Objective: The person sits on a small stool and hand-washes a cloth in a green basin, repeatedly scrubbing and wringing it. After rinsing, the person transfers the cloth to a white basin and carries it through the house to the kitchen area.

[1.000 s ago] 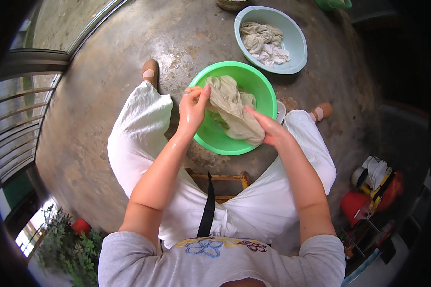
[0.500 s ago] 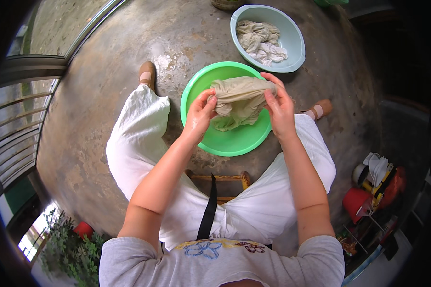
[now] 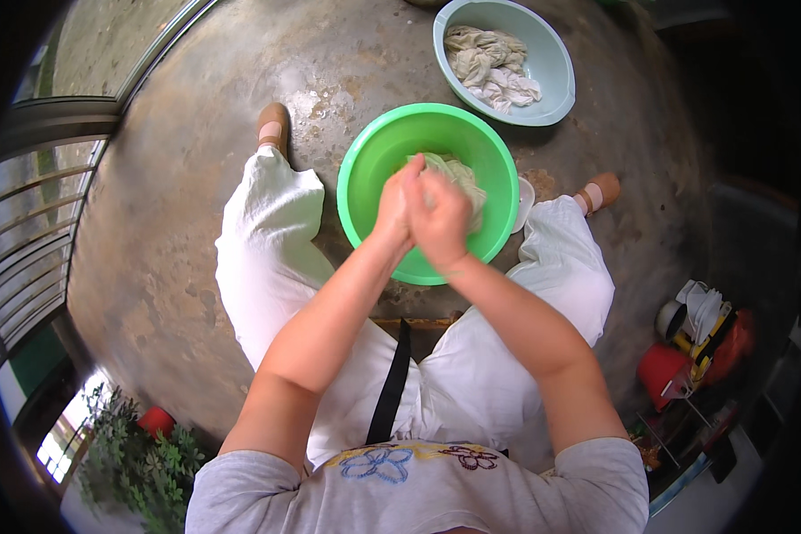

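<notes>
**Both hands bunched on a wet cloth over the green basin**

At the far left, grey metal railings (image 3: 27, 222) curve along the edge of the stained concrete floor (image 3: 169, 205), and a leafy green plant beside a small red pot (image 3: 156, 420) sits low in the corner. The person sits with knees apart in loose white trousers (image 3: 267, 240).

Between the knees stands a round bright-green plastic basin (image 3: 369, 169). Over it, the left hand (image 3: 393, 206) and right hand (image 3: 440, 221) are pressed together, both curled tight around a pale beige crumpled cloth (image 3: 458, 173), whose free part bulges out behind the knuckles and rests inside the basin. Whether there is water in it I cannot tell.

Further back and to the right, a pale blue-grey plastic basin (image 3: 556, 80) holds a heap of whitish wrung-looking cloths (image 3: 489, 62), judged to be pieces already finished, while the one in hand appears mid-way through. At the far right lies a clutter of red and yellow objects (image 3: 699, 347).
</notes>
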The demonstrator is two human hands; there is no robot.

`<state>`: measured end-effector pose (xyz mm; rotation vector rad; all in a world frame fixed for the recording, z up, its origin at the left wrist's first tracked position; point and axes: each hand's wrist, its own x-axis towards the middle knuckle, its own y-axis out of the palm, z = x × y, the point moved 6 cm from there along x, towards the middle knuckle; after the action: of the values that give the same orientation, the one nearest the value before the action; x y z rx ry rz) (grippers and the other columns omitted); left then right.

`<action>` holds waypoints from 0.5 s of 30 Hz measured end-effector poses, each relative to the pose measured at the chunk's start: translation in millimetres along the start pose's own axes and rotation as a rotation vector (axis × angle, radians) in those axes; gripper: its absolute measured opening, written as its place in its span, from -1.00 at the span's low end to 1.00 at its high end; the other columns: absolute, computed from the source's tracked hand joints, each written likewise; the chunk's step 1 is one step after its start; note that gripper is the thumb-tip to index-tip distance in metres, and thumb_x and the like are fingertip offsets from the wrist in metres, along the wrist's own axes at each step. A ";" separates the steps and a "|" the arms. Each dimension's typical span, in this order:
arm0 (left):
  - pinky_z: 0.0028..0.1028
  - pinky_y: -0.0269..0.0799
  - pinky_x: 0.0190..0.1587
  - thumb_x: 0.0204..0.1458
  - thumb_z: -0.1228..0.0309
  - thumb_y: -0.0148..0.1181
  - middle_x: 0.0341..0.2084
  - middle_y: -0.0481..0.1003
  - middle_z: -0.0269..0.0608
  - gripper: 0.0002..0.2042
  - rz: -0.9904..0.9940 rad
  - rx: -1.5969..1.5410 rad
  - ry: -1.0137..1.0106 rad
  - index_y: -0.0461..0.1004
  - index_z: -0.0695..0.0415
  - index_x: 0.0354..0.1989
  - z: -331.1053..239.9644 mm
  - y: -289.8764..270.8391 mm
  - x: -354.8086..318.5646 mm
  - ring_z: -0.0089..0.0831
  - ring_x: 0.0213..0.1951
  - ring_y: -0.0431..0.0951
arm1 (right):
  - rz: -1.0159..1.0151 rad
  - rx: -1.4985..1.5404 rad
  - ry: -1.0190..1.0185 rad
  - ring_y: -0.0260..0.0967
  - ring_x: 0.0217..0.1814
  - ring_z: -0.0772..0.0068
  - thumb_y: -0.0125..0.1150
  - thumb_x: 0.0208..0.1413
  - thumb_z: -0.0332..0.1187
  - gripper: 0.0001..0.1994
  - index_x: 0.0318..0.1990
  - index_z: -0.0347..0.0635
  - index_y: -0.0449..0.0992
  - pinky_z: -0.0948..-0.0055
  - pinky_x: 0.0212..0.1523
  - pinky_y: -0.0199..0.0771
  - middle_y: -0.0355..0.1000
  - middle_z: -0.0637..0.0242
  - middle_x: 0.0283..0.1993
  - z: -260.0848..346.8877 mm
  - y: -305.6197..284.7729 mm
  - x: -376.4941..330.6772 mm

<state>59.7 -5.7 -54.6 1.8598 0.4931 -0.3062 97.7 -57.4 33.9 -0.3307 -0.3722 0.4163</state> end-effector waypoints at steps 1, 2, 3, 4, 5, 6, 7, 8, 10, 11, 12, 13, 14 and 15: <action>-0.43 0.32 -0.40 0.19 0.22 -0.04 -0.51 0.37 -0.36 -0.76 -0.208 0.728 0.147 0.33 0.11 -0.42 -25.4 4.9 -3.9 -0.53 -0.52 0.31 | 0.022 -0.010 0.000 0.24 -0.68 0.19 0.16 0.05 -0.34 -0.70 -0.65 -0.26 0.33 0.33 -0.62 0.20 0.24 0.12 -0.70 -3.9 -1.5 -0.2; -0.44 0.33 -0.40 0.19 0.21 -0.04 -0.52 0.38 -0.36 -0.75 -0.324 0.510 0.119 0.35 0.11 -0.43 -20.6 3.9 -13.2 -0.53 -0.52 0.33 | 0.051 -0.003 -0.003 0.21 -0.69 0.25 0.15 0.08 -0.35 -0.71 -0.64 -0.27 0.35 0.33 -0.61 0.19 0.21 0.14 -0.70 -2.2 0.8 -1.1; -0.45 0.34 -0.40 0.19 0.20 -0.04 -0.54 0.39 -0.37 -0.74 -0.425 0.285 0.090 0.37 0.12 -0.43 -4.9 7.0 -18.9 -0.54 -0.53 0.35 | 0.077 -0.005 -0.011 0.19 -0.69 0.31 0.13 0.10 -0.35 -0.71 -0.62 -0.27 0.36 0.34 -0.59 0.18 0.19 0.16 -0.71 -3.6 0.0 0.9; -0.46 0.34 -0.40 0.19 0.20 -0.04 -0.55 0.40 -0.37 -0.73 -0.522 0.058 0.059 0.39 0.12 -0.43 6.4 8.6 -26.2 -0.54 -0.53 0.36 | 0.103 -0.007 -0.020 0.16 -0.69 0.37 0.11 0.12 -0.36 -0.72 -0.61 -0.28 0.37 0.34 -0.57 0.18 0.17 0.17 -0.72 -6.1 -1.7 3.3; -0.49 0.37 -0.37 0.19 0.17 -0.04 -0.49 0.46 -0.33 -0.69 -0.467 0.121 -0.081 0.45 0.17 -0.36 9.3 26.4 -31.1 -0.57 -0.46 0.44 | 0.001 0.015 0.302 0.12 -0.69 0.51 0.08 0.15 -0.30 -0.67 -0.62 -0.28 0.38 0.38 -0.59 0.17 0.18 0.28 -0.76 -51.2 -14.8 17.5; -0.51 0.39 -0.34 0.19 0.17 -0.04 -0.48 0.47 -0.32 -0.69 -0.406 0.226 -0.092 0.45 0.19 -0.33 10.7 31.8 -37.5 -0.56 -0.44 0.46 | 0.128 0.156 0.617 0.14 -0.56 0.60 0.09 0.16 -0.17 -0.63 -0.55 -0.31 0.43 0.41 -0.52 0.20 0.30 0.36 -0.66 -89.3 -22.9 20.6; -0.52 0.40 -0.31 0.20 0.18 -0.05 -0.46 0.48 -0.32 -0.69 -0.330 0.339 -0.099 0.45 0.21 -0.30 8.6 37.9 -39.5 -0.55 -0.43 0.48 | 0.174 0.146 0.647 0.19 -0.49 0.59 0.10 0.15 -0.13 -0.63 -0.47 -0.31 0.45 0.45 -0.45 0.26 0.34 0.37 -0.58 -105.0 -17.0 11.6; -0.53 0.41 -0.28 0.20 0.19 -0.05 -0.44 0.49 -0.32 -0.68 -0.269 0.444 -0.105 0.45 0.23 -0.26 6.5 40.2 -43.3 -0.54 -0.41 0.50 | 0.234 0.137 0.684 0.25 -0.41 0.59 0.12 0.13 -0.09 -0.62 -0.39 -0.31 0.48 0.48 -0.38 0.31 0.38 0.37 -0.50 -101.8 -10.5 6.9; -0.57 0.29 -0.45 0.18 0.21 0.00 -0.62 0.41 -0.41 -0.70 -0.133 0.686 -0.114 0.42 0.15 -0.51 4.6 43.2 -46.6 -0.62 -0.54 0.38 | 0.254 0.262 1.206 0.30 -0.32 0.58 0.15 0.11 -0.09 -0.64 -0.26 -0.27 0.49 0.51 -0.27 0.34 0.41 0.35 -0.40 -116.5 -17.3 -7.7; -0.57 0.25 -0.50 0.18 0.23 0.01 -0.65 0.39 -0.44 -0.68 -0.042 0.821 -0.093 0.40 0.14 -0.56 10.1 43.7 -51.6 -0.63 -0.57 0.34 | 0.260 0.321 1.467 0.32 -0.27 0.57 0.17 0.09 -0.09 -0.64 -0.20 -0.25 0.49 0.53 -0.22 0.36 0.43 0.33 -0.35 -113.4 -22.6 -17.1; -0.57 0.20 -0.54 0.17 0.24 0.02 -0.69 0.37 -0.47 -0.66 0.051 0.954 -0.069 0.37 0.13 -0.62 15.2 44.8 -56.1 -0.64 -0.60 0.30 | 0.443 0.292 1.360 0.34 -0.26 0.56 0.17 0.09 -0.10 -0.65 -0.17 -0.23 0.49 0.50 -0.20 0.37 0.44 0.33 -0.33 -116.2 -19.4 -18.3; -0.51 0.12 -0.59 0.13 0.25 0.09 -0.75 0.29 -0.50 -0.63 0.152 1.023 -0.052 0.30 0.12 -0.70 19.9 46.0 -59.5 -0.63 -0.64 0.19 | 0.620 0.261 1.246 0.35 -0.24 0.54 0.18 0.09 -0.10 -0.65 -0.14 -0.20 0.49 0.48 -0.18 0.38 0.44 0.32 -0.31 -124.5 -14.3 -25.8; -0.50 0.13 -0.58 0.12 0.24 0.10 -0.76 0.28 -0.49 -0.62 0.192 1.148 -0.018 0.28 0.12 -0.71 20.6 46.6 -62.7 -0.63 -0.64 0.19 | 0.795 0.230 1.128 0.37 -0.23 0.53 0.18 0.09 -0.11 -0.65 -0.11 -0.18 0.49 0.46 -0.16 0.39 0.45 0.31 -0.28 -124.0 -7.7 -31.4; -0.49 0.15 -0.57 0.10 0.24 0.12 -0.77 0.27 -0.48 -0.61 0.232 1.273 0.016 0.27 0.13 -0.72 21.5 47.3 -65.7 -0.62 -0.64 0.19 | 0.674 0.307 1.102 0.38 -0.17 0.52 0.18 0.10 -0.17 -0.67 -0.09 -0.20 0.47 0.44 -0.13 0.38 0.46 0.29 -0.19 -130.2 -7.1 -27.1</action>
<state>25.1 -51.3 6.5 3.1155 0.0277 -0.5091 130.7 -106.0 -85.6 -0.3315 0.9023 0.8596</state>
